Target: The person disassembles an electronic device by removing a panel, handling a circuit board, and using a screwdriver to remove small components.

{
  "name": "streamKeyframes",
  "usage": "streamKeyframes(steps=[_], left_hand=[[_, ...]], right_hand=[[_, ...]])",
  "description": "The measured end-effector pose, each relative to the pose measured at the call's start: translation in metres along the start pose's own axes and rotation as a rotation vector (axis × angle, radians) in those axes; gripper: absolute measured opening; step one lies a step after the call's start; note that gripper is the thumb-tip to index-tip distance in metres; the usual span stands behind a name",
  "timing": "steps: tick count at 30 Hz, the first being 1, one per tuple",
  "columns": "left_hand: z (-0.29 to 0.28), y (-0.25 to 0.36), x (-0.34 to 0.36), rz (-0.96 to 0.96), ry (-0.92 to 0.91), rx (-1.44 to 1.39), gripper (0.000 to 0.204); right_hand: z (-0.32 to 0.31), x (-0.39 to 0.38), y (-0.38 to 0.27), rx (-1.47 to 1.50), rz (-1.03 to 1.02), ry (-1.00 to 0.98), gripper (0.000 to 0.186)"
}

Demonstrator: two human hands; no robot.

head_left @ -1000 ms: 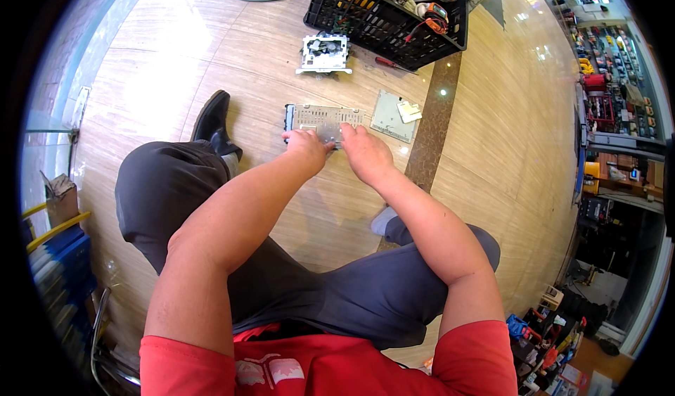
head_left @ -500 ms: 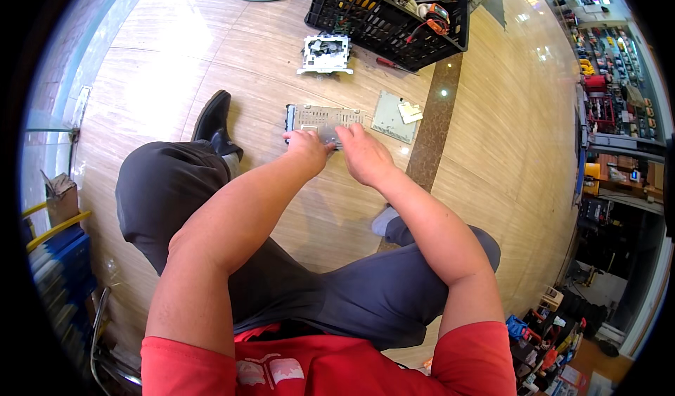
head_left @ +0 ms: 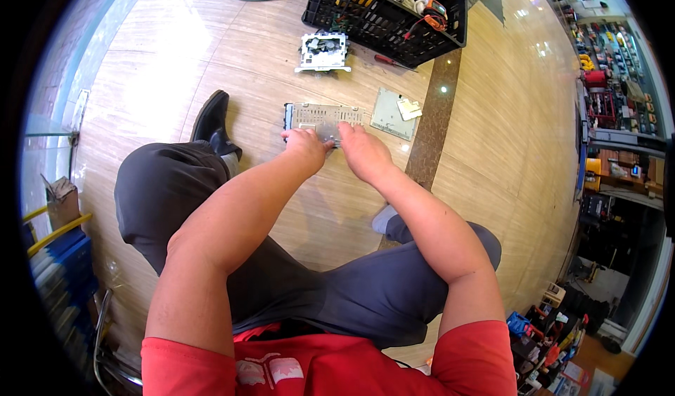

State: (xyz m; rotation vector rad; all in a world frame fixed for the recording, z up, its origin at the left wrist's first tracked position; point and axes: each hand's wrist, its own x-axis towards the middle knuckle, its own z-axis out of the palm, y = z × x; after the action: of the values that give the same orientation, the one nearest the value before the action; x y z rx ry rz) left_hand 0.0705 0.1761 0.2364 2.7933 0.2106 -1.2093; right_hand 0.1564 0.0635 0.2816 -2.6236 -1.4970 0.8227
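A flat, slotted metal case (head_left: 327, 113) with a dark left end lies on the floor in front of me. My left hand (head_left: 307, 147) grips its near edge, fingers curled over the left half and thumb toward the middle. Close by on the right, my right hand (head_left: 364, 154) holds the near right part, with its fingertips on the top face. My hands cover much of the near edge, so what the thumbs touch is hidden.
A white-framed mechanism (head_left: 324, 53) sits beyond the case. To the right lies a grey metal plate (head_left: 391, 115) with a small pale yellow piece (head_left: 408, 109) on it. A red-handled screwdriver (head_left: 385, 60) rests near a black crate (head_left: 383, 17) of tools. My shoe (head_left: 213, 120) is at the left.
The right hand's fingers have shifted slightly on the case. The view has moved a little; the case and the other things stay in place.
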Motion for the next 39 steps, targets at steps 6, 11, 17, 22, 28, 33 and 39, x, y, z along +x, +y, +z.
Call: streamKeyframes(steps=[6,11,17,22,28,33,39], left_hand=[[0.000,0.001,-0.001,0.006,0.004,0.001,0.067],[-0.002,0.001,0.000,0.001,-0.016,-0.008,0.067],[-0.003,0.000,-0.001,-0.007,-0.012,-0.011,0.069],[-0.002,0.000,-0.001,-0.006,-0.010,-0.017,0.068],[-0.004,0.000,-0.004,-0.003,0.004,-0.030,0.063],[-0.004,-0.001,-0.003,-0.004,-0.004,-0.028,0.062],[-0.004,0.000,-0.003,-0.012,0.002,-0.049,0.063]], right_hand=[[0.010,-0.005,0.010,0.021,-0.209,0.192,0.022],[0.005,0.002,0.009,-0.008,-0.026,0.047,0.025],[0.005,-0.003,0.008,0.021,-0.219,0.160,0.025],[0.003,0.002,0.007,0.018,-0.054,0.078,0.034],[0.010,0.000,0.014,0.050,-0.155,0.193,0.043],[0.007,0.004,0.012,0.045,-0.061,0.095,0.050],[0.012,0.001,0.022,0.083,-0.199,0.226,0.045]])
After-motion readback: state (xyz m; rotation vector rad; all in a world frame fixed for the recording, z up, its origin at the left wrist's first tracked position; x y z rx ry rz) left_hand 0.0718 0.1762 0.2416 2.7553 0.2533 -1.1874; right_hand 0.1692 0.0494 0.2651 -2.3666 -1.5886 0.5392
